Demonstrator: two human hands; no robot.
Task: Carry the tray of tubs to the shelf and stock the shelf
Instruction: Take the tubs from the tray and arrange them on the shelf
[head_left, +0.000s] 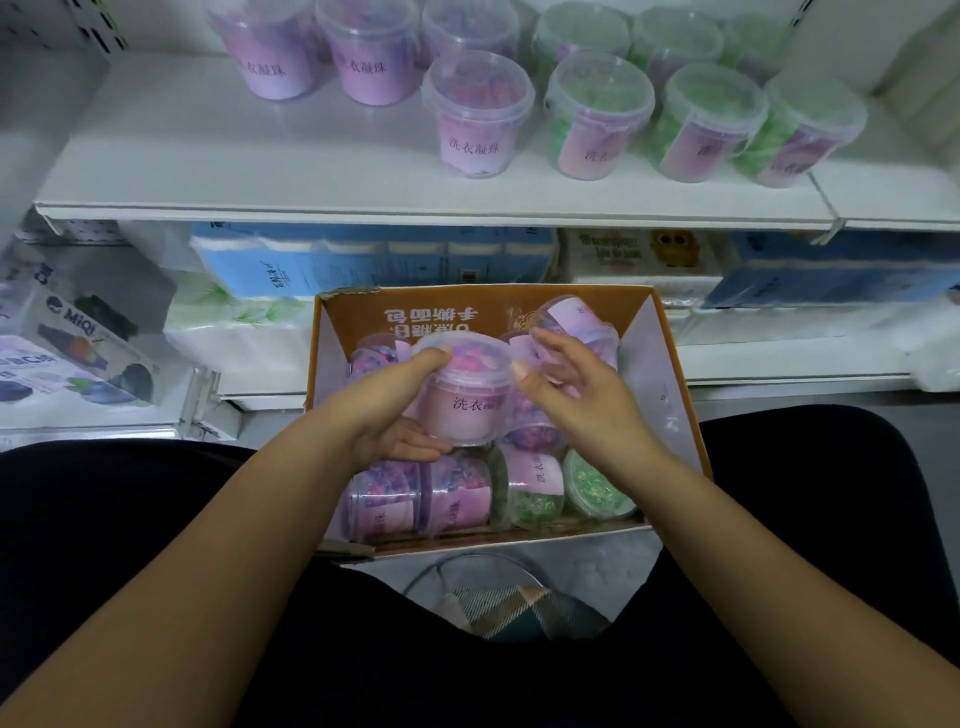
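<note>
Looking down from the head camera, a cardboard tray is seen between the person's knees, its far wall close to the lower shelf edge. A pink-labelled tub is held upright above the tray's middle. It is clasped by the left hand, thumb pressed on the lid rim and fingers curled under the base. The right hand is spread with loose fingers, its thumb just beside the tub's right side; whether it touches cannot be told. More tubs lie on their sides in the tray, purple ones along the near left wall and green ones toward the near right corner. Above, the white shelf carries upright tubs from its middle to its right end. Bare board is left at the left end and along the front edge.
</note>
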